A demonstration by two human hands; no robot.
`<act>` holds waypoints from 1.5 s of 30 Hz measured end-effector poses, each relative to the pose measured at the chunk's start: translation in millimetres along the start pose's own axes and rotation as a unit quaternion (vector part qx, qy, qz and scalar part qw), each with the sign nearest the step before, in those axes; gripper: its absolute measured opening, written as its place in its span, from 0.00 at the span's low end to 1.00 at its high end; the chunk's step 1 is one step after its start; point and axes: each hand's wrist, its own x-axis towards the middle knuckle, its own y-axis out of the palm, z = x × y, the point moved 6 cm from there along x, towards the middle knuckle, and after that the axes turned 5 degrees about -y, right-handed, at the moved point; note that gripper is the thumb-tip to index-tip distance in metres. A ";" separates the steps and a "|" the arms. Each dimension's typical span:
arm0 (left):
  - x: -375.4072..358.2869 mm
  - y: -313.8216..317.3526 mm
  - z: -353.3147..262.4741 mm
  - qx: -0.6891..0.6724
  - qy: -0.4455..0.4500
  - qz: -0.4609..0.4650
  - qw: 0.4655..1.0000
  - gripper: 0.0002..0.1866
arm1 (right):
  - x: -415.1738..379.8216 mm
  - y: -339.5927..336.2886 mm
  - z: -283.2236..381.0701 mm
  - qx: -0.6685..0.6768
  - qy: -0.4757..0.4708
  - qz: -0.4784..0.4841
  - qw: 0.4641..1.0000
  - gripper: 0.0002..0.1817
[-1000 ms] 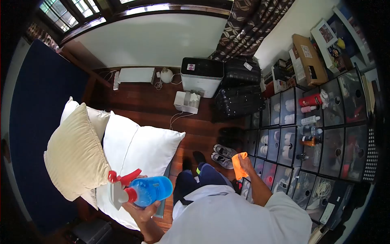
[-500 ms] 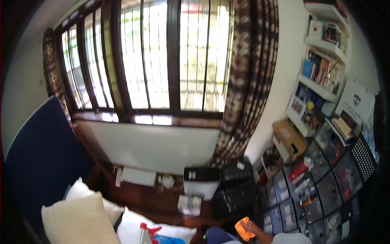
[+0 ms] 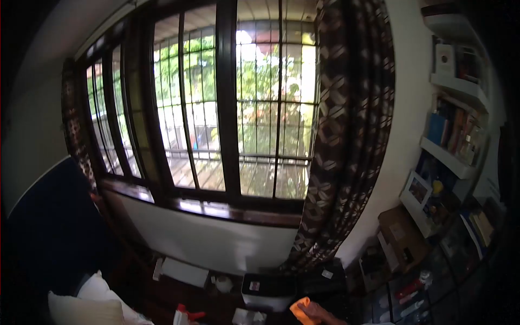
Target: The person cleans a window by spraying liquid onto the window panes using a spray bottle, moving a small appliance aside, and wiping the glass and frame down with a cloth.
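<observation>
At the bottom edge, my right hand is closed around a bunched orange cloth. The cloth sticks out to the left of the fingers. Further left, the white and red head of a spray bottle shows, with its red trigger pointing right. The rest of the bottle lies below the frame, and whatever supports it is hidden. My left hand is out of view.
Ahead is a barred window with a dark patterned curtain on its right. Cream pillows lie lower left near a dark blue panel. A white-and-black bin, drawers and wall shelves stand around.
The view has tilted up, so more window shows and the room sits lower in frame. The right hand with the cloth and the spray bottle appear further left and lower.
</observation>
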 end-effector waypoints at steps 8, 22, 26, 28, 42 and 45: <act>37.0 22.5 -3.6 0.057 0.041 -0.065 0.995 0.55 | 51.3 -33.5 4.6 0.114 -0.040 -0.058 0.991 0.34; 89.8 64.0 -7.4 0.119 -0.049 -0.096 0.987 0.48 | 53.6 -11.0 -73.2 0.090 0.011 0.012 0.996 0.36; 96.0 83.1 -1.9 0.081 -0.071 -0.064 0.992 0.44 | 64.8 -28.1 -50.1 0.133 -0.020 -0.022 0.991 0.34; 97.5 90.3 6.8 0.034 -0.072 -0.064 0.995 0.43 | 73.2 -30.2 -45.8 0.146 -0.028 -0.015 0.989 0.33; 169.2 235.2 -44.7 -0.061 0.049 0.061 0.995 0.43 | 37.0 -59.6 219.6 0.614 -0.353 0.258 0.657 0.39; 184.5 251.0 -66.1 -0.074 0.063 0.104 0.990 0.45 | 35.6 -78.5 241.5 0.649 -0.336 0.236 0.641 0.39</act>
